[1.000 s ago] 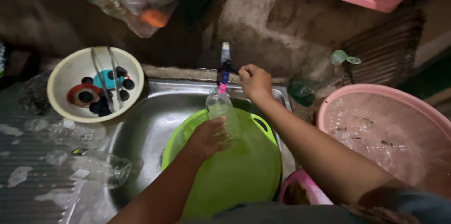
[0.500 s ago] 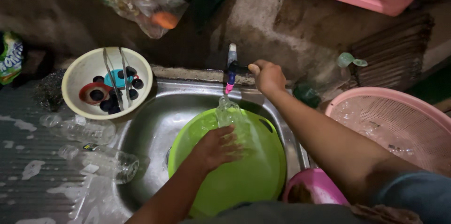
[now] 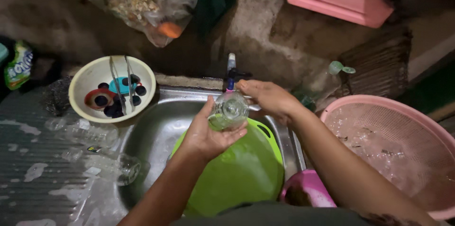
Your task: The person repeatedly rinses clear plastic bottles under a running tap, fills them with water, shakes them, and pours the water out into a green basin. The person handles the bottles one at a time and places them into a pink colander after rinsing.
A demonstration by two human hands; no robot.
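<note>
Closed around a clear glass jar (image 3: 230, 110), the left hand (image 3: 206, 133) holds it up just under the tap (image 3: 231, 73). Right hand (image 3: 268, 97) touches the jar's far side beside the tap; I cannot tell how tightly its fingers are closed. Below the tap, a green basin (image 3: 246, 174) sits in the steel sink (image 3: 151, 136). Left of the tap stands a cream bowl (image 3: 85, 81).

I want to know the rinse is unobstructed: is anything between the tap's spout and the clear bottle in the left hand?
Nothing visible. The left hand holds the clear bottle directly under the tap, over the green basin. The right hand is beside the tap, not in the gap.
</note>
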